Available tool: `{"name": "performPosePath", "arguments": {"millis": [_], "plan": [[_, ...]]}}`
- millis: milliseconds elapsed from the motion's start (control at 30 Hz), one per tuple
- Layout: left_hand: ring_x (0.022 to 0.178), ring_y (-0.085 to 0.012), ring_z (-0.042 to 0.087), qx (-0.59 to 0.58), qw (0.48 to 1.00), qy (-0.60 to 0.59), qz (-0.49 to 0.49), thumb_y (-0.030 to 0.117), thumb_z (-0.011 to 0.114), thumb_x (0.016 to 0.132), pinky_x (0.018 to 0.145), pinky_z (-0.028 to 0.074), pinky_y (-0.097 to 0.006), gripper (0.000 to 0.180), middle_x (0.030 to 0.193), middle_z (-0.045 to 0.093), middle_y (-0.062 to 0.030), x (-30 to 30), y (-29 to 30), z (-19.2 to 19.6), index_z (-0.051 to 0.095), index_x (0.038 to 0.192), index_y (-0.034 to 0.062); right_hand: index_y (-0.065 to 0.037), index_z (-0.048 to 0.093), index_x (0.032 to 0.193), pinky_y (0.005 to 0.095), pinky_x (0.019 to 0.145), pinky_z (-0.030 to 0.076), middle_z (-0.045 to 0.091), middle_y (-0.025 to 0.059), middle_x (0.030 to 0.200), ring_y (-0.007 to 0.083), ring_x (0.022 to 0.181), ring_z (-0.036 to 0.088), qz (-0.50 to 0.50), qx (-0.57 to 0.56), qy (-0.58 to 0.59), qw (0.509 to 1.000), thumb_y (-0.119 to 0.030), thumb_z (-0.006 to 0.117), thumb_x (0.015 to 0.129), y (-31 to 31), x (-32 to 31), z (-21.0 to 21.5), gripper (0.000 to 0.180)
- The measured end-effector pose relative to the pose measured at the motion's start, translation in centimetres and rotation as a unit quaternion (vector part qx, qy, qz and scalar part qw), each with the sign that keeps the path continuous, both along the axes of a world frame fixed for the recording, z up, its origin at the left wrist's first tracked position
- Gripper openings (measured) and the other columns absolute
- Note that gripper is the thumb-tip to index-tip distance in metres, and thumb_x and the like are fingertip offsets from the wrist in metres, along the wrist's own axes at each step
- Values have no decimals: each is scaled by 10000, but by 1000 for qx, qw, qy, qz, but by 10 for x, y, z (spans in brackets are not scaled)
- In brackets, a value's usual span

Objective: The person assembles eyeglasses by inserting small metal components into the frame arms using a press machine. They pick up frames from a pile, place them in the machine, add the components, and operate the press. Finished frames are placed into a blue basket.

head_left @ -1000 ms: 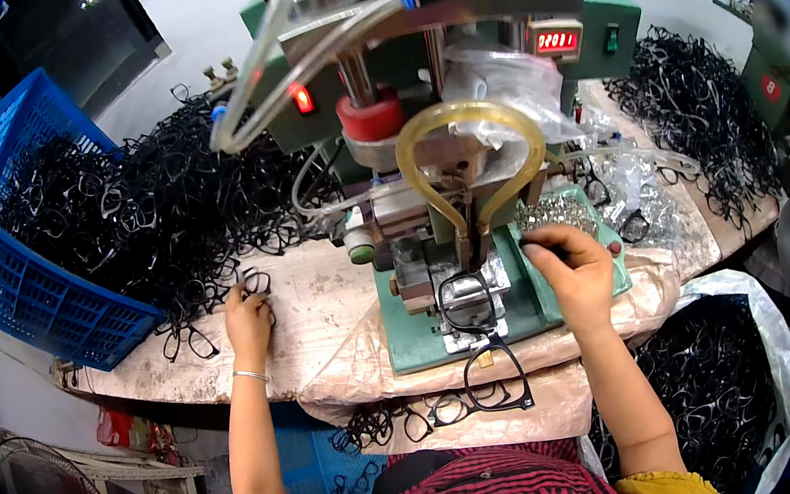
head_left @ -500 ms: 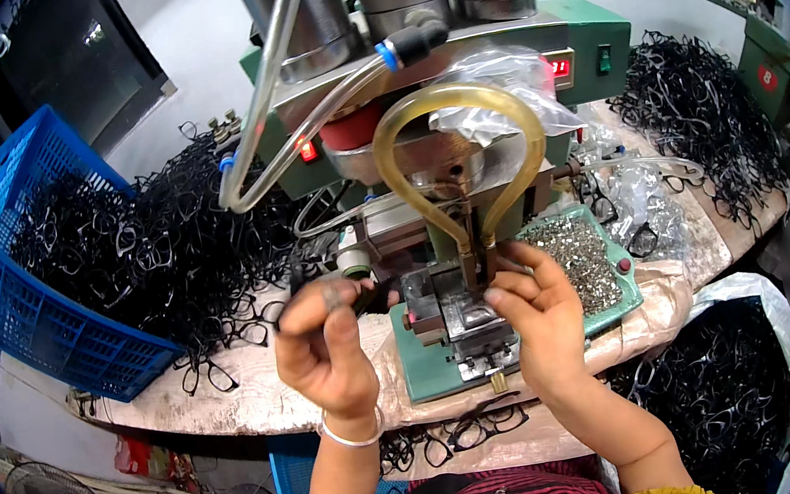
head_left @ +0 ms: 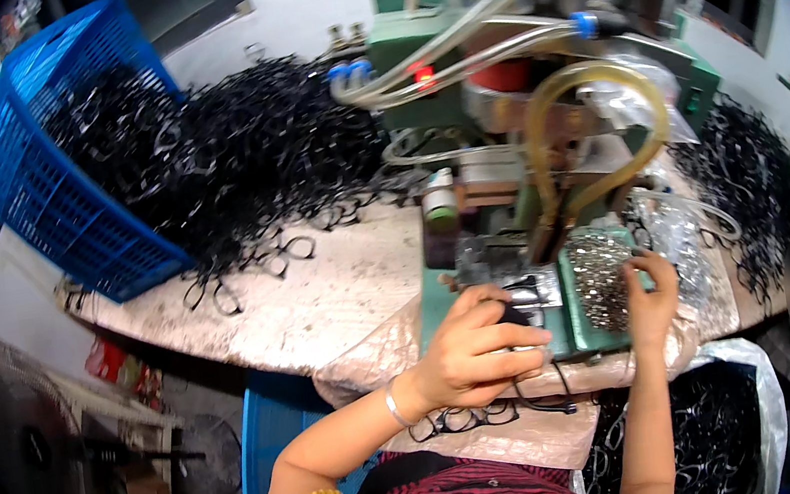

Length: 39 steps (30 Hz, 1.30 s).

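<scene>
My left hand (head_left: 480, 348) is closed around a black eyeglass frame (head_left: 516, 316), in front of the green-based bench machine. Much of the frame is hidden by my fingers, and a thin dark arm hangs down past them. My right hand (head_left: 652, 297) is at the right side of a green tray (head_left: 580, 327) filled with small shiny metal parts (head_left: 602, 283). Its thumb and fingertips come together; anything between them is too small to see. Above the tray curves a yellowish tube loop (head_left: 537, 106) on the machine.
A blue crate (head_left: 78, 221) spills black eyeglass frames (head_left: 268, 133) across the table's left side. More frames lie at the front edge and in a white-lined sack (head_left: 765, 397) at lower right. Another heap (head_left: 737, 168) stands at right. A fan (head_left: 28, 440) is at lower left.
My view has swung left. My right hand has left the machine's working spot for the metal parts tray. My left hand has moved right, in front of the machine, with the eyeglass frame.
</scene>
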<state>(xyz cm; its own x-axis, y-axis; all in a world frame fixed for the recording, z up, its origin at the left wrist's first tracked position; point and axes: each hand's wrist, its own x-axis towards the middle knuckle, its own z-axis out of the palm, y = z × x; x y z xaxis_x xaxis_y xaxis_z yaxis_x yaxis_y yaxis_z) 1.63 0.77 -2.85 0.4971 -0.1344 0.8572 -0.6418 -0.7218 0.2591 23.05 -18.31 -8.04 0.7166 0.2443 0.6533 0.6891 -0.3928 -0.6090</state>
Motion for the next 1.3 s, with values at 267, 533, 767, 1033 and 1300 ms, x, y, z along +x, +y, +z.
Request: {"name": "performPosePath", "arguments": {"millis": [267, 533, 767, 1033, 1300], "plan": [[713, -269, 498, -41, 998, -36, -38, 128, 651, 784, 932, 415, -544, 216, 1086, 662, -69, 6, -6, -10, 682, 992, 76, 28, 629, 1138, 296, 933, 432, 637, 88, 1100, 172, 1000, 568, -14, 329, 304, 894, -157, 615, 946, -36, -12, -39, 267], [980, -288, 590, 5, 944, -11, 330, 225, 625, 863, 1019, 380, -505, 178, 1207, 655, -88, -76, 0, -32, 703, 973, 109, 37, 632, 1132, 284, 948, 434, 645, 71, 1124, 144, 1028, 573, 69, 230, 188, 952, -101, 580, 957, 7, -3, -43, 228], [946, -373, 617, -20, 600, 72, 797, 265, 703, 804, 827, 460, -461, 181, 989, 692, -129, -234, 248, -56, 735, 866, 99, 32, 640, 1117, 279, 926, 449, 660, 82, 1089, 152, 999, 598, 144, 120, 178, 966, -45, 552, 951, 1, -6, -24, 202], [686, -306, 683, -318, 518, 170, 776, 409, 602, 816, 640, 506, -439, 396, 715, 708, -123, -177, 304, -120, 745, 773, 42, 9, 664, 1023, 273, 847, 474, 665, 61, 964, 144, 901, 607, 82, 132, 182, 971, -2, 613, 885, 13, -14, -30, 148], [799, -359, 624, -168, 715, 187, 652, 272, 602, 848, 699, 485, -439, 238, 877, 691, -127, -30, 218, -115, 722, 859, 68, 14, 673, 938, 313, 837, 471, 657, 88, 906, 208, 869, 617, -37, 20, 77, 996, 26, 640, 820, -71, -56, -19, 123]]}}
